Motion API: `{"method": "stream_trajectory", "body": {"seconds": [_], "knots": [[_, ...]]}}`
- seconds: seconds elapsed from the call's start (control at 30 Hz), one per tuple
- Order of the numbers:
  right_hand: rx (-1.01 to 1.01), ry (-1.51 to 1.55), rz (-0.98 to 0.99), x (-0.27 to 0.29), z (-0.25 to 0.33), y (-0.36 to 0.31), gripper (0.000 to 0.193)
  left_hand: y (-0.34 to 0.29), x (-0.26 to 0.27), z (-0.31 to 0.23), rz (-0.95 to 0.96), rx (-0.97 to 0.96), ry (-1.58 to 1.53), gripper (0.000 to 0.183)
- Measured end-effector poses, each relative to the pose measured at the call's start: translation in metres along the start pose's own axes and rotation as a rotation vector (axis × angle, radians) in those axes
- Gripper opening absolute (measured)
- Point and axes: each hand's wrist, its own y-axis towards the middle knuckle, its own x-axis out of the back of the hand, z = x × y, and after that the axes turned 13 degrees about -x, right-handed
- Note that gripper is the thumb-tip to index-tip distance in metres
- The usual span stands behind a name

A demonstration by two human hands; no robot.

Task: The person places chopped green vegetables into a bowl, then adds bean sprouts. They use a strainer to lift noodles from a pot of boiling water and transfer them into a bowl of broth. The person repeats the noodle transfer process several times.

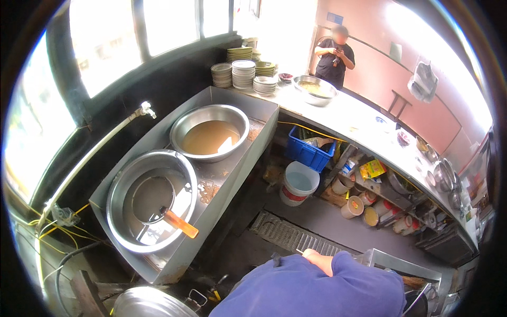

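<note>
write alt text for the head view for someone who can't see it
Two large round silver metal basins, one containing cloudy brown liquid, sit in a long grey metal trough; an orange-handled tool lies over the nearer basin's rim. A blue garment fills the lower edge; a black-shirted person stands beyond the long white counter.

One blue-sleeved arm (pixel 359 272) angles forward-left, bare at its end, the fingers unclear.
</note>
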Motion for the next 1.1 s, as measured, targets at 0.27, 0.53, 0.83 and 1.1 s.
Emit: {"method": "stream_trajectory", "body": {"seconds": [0.27, 0.53, 0.83, 1.1], "knots": [[0.04, 0.018, -0.025, -0.004, -0.003, 0.014, 0.037, -0.003, -0.001, 0.002, -0.001, -0.008, 0.007, 0.025], [0.022, -0.04, -0.028, 0.0, 0.001, 0.016, 0.036, -0.004, -0.002, 0.006, -0.003, -0.015, 0.018, 0.025], [0.021, -0.068, -0.025, 0.005, 0.009, 0.01, 0.039, -0.003, -0.004, 0.012, -0.004, -0.008, 0.033, 0.025], [0.032, -0.076, -0.013, 0.006, 0.008, 0.013, 0.04, -0.004, -0.006, 0.014, -0.002, -0.014, 0.031, 0.025]]}}
